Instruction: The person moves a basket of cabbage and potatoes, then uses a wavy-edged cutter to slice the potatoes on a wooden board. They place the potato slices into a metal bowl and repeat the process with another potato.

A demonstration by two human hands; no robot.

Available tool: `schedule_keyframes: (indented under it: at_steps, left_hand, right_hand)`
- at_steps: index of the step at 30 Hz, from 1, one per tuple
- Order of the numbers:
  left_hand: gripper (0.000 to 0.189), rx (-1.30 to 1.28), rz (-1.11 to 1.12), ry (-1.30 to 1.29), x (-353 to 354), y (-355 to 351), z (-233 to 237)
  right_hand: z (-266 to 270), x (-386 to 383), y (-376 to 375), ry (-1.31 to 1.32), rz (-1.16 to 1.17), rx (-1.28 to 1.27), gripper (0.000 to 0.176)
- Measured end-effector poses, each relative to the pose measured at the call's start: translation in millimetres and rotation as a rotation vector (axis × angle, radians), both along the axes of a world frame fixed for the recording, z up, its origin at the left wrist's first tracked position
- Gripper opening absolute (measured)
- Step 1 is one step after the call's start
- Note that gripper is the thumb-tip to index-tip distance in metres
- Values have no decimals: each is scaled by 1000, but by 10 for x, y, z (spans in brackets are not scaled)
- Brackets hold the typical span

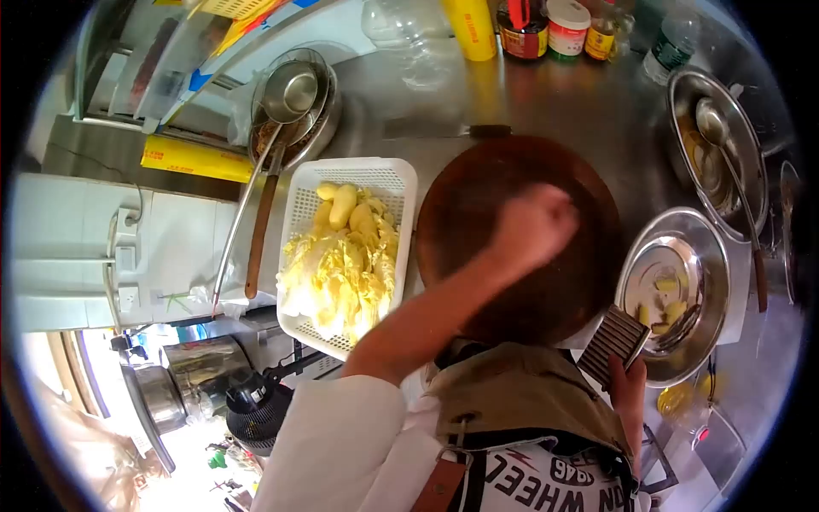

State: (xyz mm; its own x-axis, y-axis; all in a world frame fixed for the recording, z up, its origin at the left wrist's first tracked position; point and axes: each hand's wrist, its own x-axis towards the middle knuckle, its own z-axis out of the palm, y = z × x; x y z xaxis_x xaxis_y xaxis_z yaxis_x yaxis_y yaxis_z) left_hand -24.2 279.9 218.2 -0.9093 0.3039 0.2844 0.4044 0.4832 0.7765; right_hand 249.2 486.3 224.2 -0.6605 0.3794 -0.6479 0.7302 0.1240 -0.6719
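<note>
My left hand (542,220) is over the round brown board (503,307), its fingers smeared by motion, so what they hold, if anything, cannot be made out. At the board's lower right, my right hand (627,380) grips a ridged, rectangular grater-like tool (612,346), beside a metal basin (717,282) with some pale yellow pieces in it. Left of the board stands a white plastic basket (408,192) with leafy yellow cabbage (341,273) and peeled potatoes (343,206). A dark-handled knife (490,131) lies behind the board.
Pans with a ladle (297,92) stand at the upper left. Another metal bowl (746,111) with a ladle is at the upper right. Jars (567,30), a yellow container (471,30) and a green bottle (670,53) line the back. A black fan (256,410) is at the lower left.
</note>
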Motion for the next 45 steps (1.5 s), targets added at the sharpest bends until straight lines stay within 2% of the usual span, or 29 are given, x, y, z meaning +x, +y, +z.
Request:
schedule_keyframes:
  at_steps: [1, 2, 3, 4, 5, 6, 7, 9, 11, 13, 15, 16, 17, 19, 20, 22, 23, 27, 29, 30, 33, 35, 36, 38, 39, 40, 41, 42, 45]
  left_hand:
    - [18, -128, 125, 93, -264, -466, -51]
    - [16, -235, 304, -66, -489, -933, -122]
    - [17, -374, 328, 72, -714, -1484, -262]
    - [25, -489, 484, -4, -914, -2003, -443]
    - [42, -702, 601, -182, -1081, -2506, -495]
    - [54, -854, 705, -213, -1215, -2993, -650]
    - [63, -886, 797, -277, -1267, -3325, -620]
    - [64, -984, 792, -403, -1379, -4100, -1062]
    - [57, -1020, 704, -506, -1323, -4328, -1109]
    - [47, -1036, 591, -558, -1297, -4248, -928]
    - [36, -1067, 493, -578, -1338, -4142, -751]
    - [31, -992, 391, -726, -1346, -4202, -666]
    - [31, -1090, 345, -783, -1366, -4270, -721]
    - [33, -1164, 259, -668, -1298, -4317, -936]
    - [35, -1205, 222, -602, -1243, -4370, -1041]
    - [39, -1292, 157, -467, -1120, -4468, -1088]
    - [41, -1301, 165, -408, -1095, -4485, -1078]
    - [50, -1223, 231, -277, -1034, -4436, -942]
    - [51, -1082, 332, -379, -975, -4148, -402]
    - [52, -983, 338, -375, -1022, -4299, -421]
    - [49, -794, 415, -350, -955, -3731, 196]
    - [49, -430, 329, -434, -703, -2994, 560]
    - [48, -241, 300, -489, -516, -2635, 556]
    - [48, -268, 20, -436, -132, -2095, 205]
    - [51, -289, -74, -623, 65, -1601, 297]
    - [55, -367, -143, -522, 254, -1339, -51]
    - [57, -342, -152, -760, 387, -1035, -133]
    - [56, -482, -142, -770, 495, -826, -239]
    - [57, -247, -21, -666, 729, -635, -489]
  right_hand:
    - [27, -30, -49, 15, -14, -67, 34]
    - [26, -52, -108, 18, -34, -30, 34]
    - [-70, -3, -114, 72, 15, 24, 30]
    - [-241, 84, -76, 129, 64, 78, 26]
    - [-190, 23, -108, 115, 90, 81, 26]
    - [-140, -37, -140, 102, 116, 84, 26]
    - [-92, -98, -172, 89, 143, 88, 26]
    - [-20, -147, -210, 62, 242, 169, 28]
    - [5, -160, -228, 93, 359, 245, 30]
    - [-74, -154, -236, 133, 358, 235, 31]
    - [-232, -143, -265, 132, 238, 150, 32]
    - [-271, -142, -291, 123, 181, 113, 33]
    - [-271, -151, -307, 106, 183, 115, 33]
    - [-265, -235, -365, 86, 171, 118, 34]
    - [55, -485, -588, 175, 74, -57, 33]
    - [-78, -411, -494, 59, 189, 79, 31]
    - [-149, -379, -467, 2, 243, 149, 31]
    - [-145, -374, -514, 138, 241, 167, 27]
    - [16, -513, -550, 157, 314, 162, 25]
    - [48, -552, -588, 326, 298, 137, 22]
    - [-179, -456, -495, 273, 320, 183, 23]
    - [-76, -610, -551, 198, 309, 57, 26]
    - [-116, -671, -586, 187, 344, 76, 28]
    - [-106, -858, -697, 212, 403, 100, 29]
    - [-65, -981, -777, 253, 417, 106, 28]
    - [-77, -1090, -827, 221, 445, 139, 28]
    - [-102, -1166, -864, 191, 472, 171, 28]
    - [-132, -1206, -888, 181, 522, 218, 28]
    - [-197, -1299, -876, 133, 635, 325, 29]
